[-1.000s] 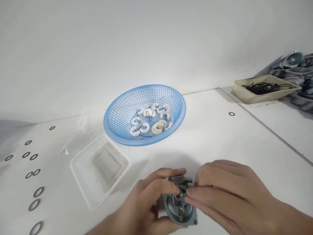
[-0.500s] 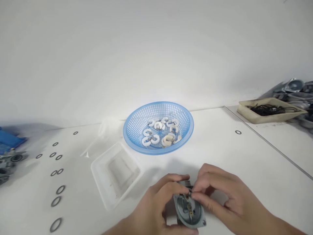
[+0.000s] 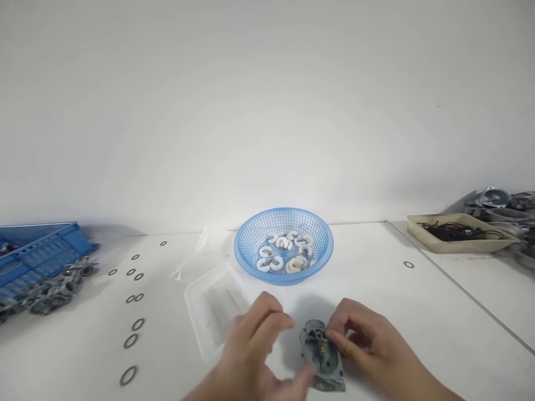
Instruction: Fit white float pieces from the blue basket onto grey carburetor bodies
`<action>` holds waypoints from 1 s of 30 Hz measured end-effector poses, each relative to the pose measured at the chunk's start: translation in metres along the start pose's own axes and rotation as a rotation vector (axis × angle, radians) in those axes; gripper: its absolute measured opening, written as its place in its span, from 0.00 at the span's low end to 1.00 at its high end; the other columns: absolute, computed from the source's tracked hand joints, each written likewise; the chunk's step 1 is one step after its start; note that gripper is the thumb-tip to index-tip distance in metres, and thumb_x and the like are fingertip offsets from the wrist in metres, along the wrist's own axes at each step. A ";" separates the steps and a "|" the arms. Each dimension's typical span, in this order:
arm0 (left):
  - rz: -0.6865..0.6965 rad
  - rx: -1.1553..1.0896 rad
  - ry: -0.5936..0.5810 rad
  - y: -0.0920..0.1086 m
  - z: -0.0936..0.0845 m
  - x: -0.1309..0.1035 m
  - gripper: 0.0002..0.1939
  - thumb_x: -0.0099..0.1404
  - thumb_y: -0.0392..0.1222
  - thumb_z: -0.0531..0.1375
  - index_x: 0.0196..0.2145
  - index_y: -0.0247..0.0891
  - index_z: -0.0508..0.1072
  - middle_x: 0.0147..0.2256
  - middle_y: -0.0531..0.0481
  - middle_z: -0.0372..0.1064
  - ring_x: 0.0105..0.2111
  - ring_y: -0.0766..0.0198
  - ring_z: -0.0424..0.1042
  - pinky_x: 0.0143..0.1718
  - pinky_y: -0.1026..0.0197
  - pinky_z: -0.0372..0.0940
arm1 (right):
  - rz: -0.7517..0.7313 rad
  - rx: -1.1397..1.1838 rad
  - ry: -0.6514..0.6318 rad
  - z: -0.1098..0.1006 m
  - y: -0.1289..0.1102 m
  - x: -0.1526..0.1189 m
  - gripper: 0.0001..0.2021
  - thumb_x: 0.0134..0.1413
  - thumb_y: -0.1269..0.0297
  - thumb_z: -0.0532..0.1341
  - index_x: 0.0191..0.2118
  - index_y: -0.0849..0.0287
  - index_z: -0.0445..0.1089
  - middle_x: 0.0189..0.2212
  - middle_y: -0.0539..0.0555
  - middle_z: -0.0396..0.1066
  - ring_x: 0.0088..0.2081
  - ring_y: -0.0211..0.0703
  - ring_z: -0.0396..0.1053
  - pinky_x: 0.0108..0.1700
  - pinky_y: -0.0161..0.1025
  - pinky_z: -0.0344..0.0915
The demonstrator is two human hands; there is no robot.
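A grey metal carburetor body stands on the white table with its open bowl side facing up towards me, brass jets showing inside. My right hand is closed, thumb and fingers pinched at its upper right edge; any small part between the fingertips is hidden. To the left of the carburetor body, my left hand is open, its fingers curved and spread, with the thumb tip overlapping the body's lower left edge. Whether that thumb touches it I cannot tell.
A blue basket holds several white C-shaped floats. A white tray lies left of it. Several black rubber rings are spread at left, near metal carburetor parts and a blue crate. A cream tray holds black pieces at right.
My left hand has let go of the carburetor body and moved left, fingers spreading. My right hand has stayed at its upper right edge. The camera view has shifted, showing more at left.
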State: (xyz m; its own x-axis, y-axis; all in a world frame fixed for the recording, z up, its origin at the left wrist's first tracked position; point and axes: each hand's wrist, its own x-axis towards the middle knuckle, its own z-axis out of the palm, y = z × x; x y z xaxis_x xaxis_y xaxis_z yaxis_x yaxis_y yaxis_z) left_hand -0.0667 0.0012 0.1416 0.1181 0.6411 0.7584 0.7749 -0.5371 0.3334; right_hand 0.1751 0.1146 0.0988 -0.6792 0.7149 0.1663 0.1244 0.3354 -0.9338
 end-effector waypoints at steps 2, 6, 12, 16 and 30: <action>0.000 0.106 0.044 -0.005 -0.016 0.025 0.08 0.69 0.40 0.63 0.44 0.45 0.69 0.31 0.55 0.65 0.25 0.65 0.65 0.26 0.61 0.60 | -0.010 0.006 0.015 0.002 -0.001 0.001 0.24 0.76 0.39 0.63 0.38 0.55 0.75 0.36 0.53 0.75 0.36 0.46 0.74 0.37 0.40 0.72; -0.202 0.194 -0.231 -0.032 -0.035 0.099 0.09 0.78 0.39 0.58 0.49 0.42 0.78 0.35 0.51 0.74 0.33 0.62 0.73 0.36 0.58 0.68 | -0.041 -0.012 0.026 0.003 -0.006 -0.001 0.23 0.76 0.41 0.63 0.38 0.56 0.77 0.37 0.53 0.76 0.36 0.45 0.75 0.37 0.40 0.73; -0.252 0.193 -1.000 -0.086 0.003 0.170 0.21 0.74 0.50 0.71 0.59 0.38 0.79 0.53 0.44 0.80 0.48 0.55 0.80 0.53 0.46 0.77 | -0.118 -0.069 0.004 0.003 -0.012 -0.002 0.14 0.73 0.51 0.68 0.38 0.55 0.79 0.38 0.54 0.77 0.38 0.47 0.78 0.38 0.39 0.74; -0.290 0.238 -1.155 -0.098 0.032 0.170 0.21 0.77 0.51 0.68 0.61 0.38 0.78 0.54 0.44 0.80 0.51 0.53 0.81 0.57 0.42 0.78 | -0.147 -0.097 0.000 0.003 -0.013 0.000 0.10 0.70 0.56 0.69 0.38 0.55 0.79 0.39 0.54 0.78 0.39 0.46 0.78 0.38 0.38 0.75; -0.380 0.421 -0.875 -0.107 0.014 0.156 0.18 0.76 0.53 0.69 0.54 0.37 0.80 0.53 0.44 0.80 0.53 0.52 0.80 0.58 0.43 0.77 | -0.192 -0.117 -0.049 0.002 -0.005 -0.001 0.08 0.74 0.61 0.64 0.42 0.53 0.80 0.41 0.55 0.76 0.41 0.45 0.78 0.40 0.36 0.74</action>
State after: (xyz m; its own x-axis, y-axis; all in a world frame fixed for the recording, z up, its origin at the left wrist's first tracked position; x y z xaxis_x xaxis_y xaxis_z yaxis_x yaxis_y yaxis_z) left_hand -0.1229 0.1663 0.2159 0.0996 0.9916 -0.0822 0.9892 -0.0898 0.1155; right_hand 0.1731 0.1108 0.1031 -0.7324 0.6014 0.3193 0.0706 0.5335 -0.8429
